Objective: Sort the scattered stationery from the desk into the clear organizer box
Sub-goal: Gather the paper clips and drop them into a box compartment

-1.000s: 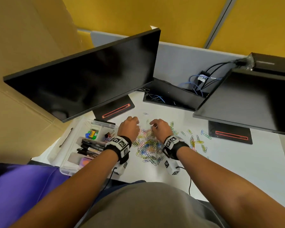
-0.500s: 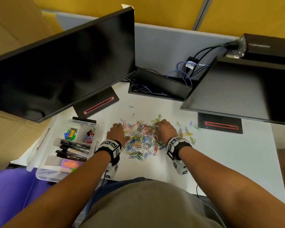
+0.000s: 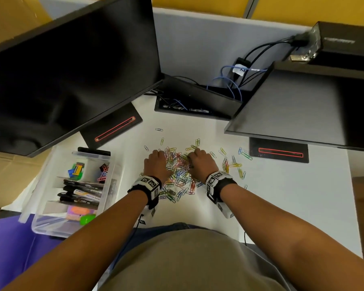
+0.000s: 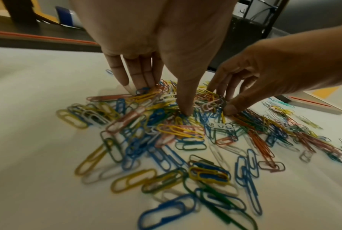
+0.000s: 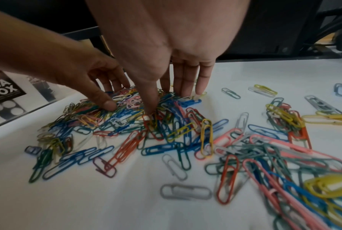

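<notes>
Pressing down into the paper clip pile [image 3: 178, 174] on the white counter [image 3: 282, 196], the left hand [image 3: 157, 164] and right hand [image 3: 201, 164] keep their fingers [image 4: 140, 77] extended, grasping nothing. Left of the pile sits the clear organizer box [image 3: 111, 185], holding markers [image 3: 80, 193].

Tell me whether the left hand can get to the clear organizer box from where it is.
Probably yes. The left hand rests on the paper clips; the clear organizer box lies open just to its left, with only bare desk between.

Both hands close inward on the paper clips [image 3: 178, 173]: the left hand [image 3: 157, 164] and right hand [image 3: 201, 164] now stand nearer together, bunching the clips between them into a tighter heap.
</notes>
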A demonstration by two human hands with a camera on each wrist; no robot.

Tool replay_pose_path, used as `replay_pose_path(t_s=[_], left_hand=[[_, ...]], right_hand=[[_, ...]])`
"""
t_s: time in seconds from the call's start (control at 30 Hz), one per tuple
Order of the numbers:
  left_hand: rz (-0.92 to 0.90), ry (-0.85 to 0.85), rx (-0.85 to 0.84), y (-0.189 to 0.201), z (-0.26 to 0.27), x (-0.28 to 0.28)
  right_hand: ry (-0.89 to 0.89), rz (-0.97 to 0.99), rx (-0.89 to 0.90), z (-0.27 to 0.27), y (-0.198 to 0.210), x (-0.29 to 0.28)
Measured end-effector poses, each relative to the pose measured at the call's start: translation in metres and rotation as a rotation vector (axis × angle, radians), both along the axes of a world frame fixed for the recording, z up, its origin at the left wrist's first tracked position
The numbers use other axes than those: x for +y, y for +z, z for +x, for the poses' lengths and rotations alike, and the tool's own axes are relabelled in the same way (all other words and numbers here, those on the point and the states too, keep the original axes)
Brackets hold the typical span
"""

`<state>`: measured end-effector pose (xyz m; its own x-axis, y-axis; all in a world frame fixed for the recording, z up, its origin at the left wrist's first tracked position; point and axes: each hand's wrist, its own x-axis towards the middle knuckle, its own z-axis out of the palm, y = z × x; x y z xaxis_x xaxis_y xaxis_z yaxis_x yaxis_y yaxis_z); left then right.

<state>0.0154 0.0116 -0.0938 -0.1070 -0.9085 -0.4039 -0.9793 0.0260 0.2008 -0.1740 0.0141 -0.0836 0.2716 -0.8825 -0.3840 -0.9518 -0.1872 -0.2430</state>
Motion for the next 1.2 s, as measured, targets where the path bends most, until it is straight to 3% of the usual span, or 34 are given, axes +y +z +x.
replay_pose_path(t_s=[0.6,1.2], left_hand=[[-0.068,-0.065,0.075,-0.002,-0.007,-0.005],[-0.180,0.143,0.231,0.012,0.005,-0.004]], right_hand=[[-0.018,-0.054,-0.111,-0.012,-0.012,0.005],[0.002,-0.074,-0.135,0.001,-0.005,0.001]])
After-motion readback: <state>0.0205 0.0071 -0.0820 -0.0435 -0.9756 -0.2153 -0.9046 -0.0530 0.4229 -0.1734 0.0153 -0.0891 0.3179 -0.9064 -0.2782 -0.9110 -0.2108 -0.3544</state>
